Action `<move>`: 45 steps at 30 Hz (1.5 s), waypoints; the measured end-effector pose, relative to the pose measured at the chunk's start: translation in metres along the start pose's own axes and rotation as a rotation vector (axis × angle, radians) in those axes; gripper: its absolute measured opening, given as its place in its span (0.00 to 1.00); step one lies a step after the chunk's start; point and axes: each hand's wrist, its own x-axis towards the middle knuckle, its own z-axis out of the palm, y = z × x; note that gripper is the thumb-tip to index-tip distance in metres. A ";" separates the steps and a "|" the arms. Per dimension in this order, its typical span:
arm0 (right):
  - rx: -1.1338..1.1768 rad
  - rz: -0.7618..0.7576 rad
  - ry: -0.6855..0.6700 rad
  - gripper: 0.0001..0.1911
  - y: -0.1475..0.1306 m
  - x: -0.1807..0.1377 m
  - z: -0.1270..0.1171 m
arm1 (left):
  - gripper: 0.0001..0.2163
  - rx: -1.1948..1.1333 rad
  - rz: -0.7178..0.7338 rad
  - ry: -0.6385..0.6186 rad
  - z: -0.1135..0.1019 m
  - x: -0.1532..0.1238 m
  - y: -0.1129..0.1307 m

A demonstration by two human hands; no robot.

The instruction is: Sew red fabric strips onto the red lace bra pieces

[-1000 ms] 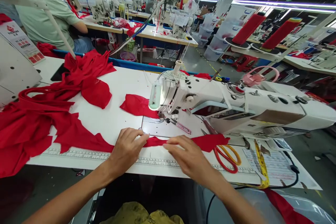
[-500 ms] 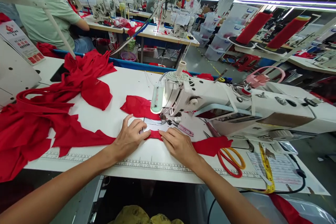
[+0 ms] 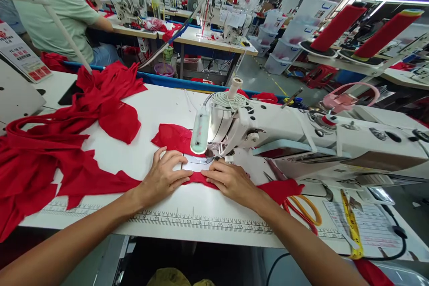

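My left hand [image 3: 166, 174] lies flat on a narrow red fabric strip [image 3: 197, 178], fingers spread and pointing toward the needle. My right hand [image 3: 231, 181] presses the same strip just right of it, fingers stretched flat. Both hands sit directly in front of the needle area [image 3: 214, 156] of a white sewing machine [image 3: 301, 136]. The strip runs left into a large pile of red fabric [image 3: 43, 156] and right to a wider red end [image 3: 281, 187]. A separate red piece [image 3: 170, 137] lies behind the needle plate.
Red and yellow-handled scissors [image 3: 303, 212] lie right of my right hand, with a yellow tape measure [image 3: 351, 228] beyond. A printed ruler [image 3: 187, 221] edges the white table. A person in a green shirt [image 3: 63, 18] sits at the far left. Red thread cones [image 3: 335, 22] stand back right.
Both hands have slid the red strip away from the table's front edge, up to the machine's needle area. The view has shifted slightly with them.
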 end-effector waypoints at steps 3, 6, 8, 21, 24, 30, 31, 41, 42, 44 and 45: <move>0.064 0.021 -0.079 0.13 0.008 0.000 -0.003 | 0.08 -0.013 0.007 -0.050 -0.003 0.003 -0.005; 0.117 0.037 -0.126 0.13 0.015 0.003 -0.007 | 0.08 -0.019 -0.001 -0.121 -0.005 0.009 -0.011; 0.139 0.053 -0.143 0.13 0.017 0.005 -0.009 | 0.06 -0.015 0.009 -0.163 -0.007 0.014 -0.014; 0.178 0.211 -0.380 0.22 0.014 0.019 -0.036 | 0.11 -0.077 0.073 -0.370 -0.022 0.028 -0.031; 0.159 0.229 -0.395 0.24 0.014 0.020 -0.038 | 0.13 -0.075 0.084 -0.386 -0.024 0.030 -0.031; 0.133 0.207 -0.375 0.22 0.018 0.017 -0.030 | 0.16 -0.047 0.118 -0.354 -0.024 0.031 -0.031; 0.138 0.212 -0.381 0.23 0.019 0.016 -0.029 | 0.16 -0.045 0.122 -0.353 -0.024 0.031 -0.031; 0.125 0.186 -0.389 0.26 0.022 0.016 -0.027 | 0.12 -0.039 0.169 -0.377 -0.026 0.034 -0.031; 0.127 0.186 -0.397 0.26 0.022 0.016 -0.028 | 0.11 -0.035 0.171 -0.373 -0.027 0.035 -0.031; 0.137 0.191 -0.402 0.25 0.022 0.017 -0.029 | 0.11 -0.020 0.179 -0.369 -0.027 0.035 -0.031; 0.143 0.192 -0.400 0.24 0.022 0.017 -0.029 | 0.11 -0.014 0.183 -0.372 -0.028 0.036 -0.031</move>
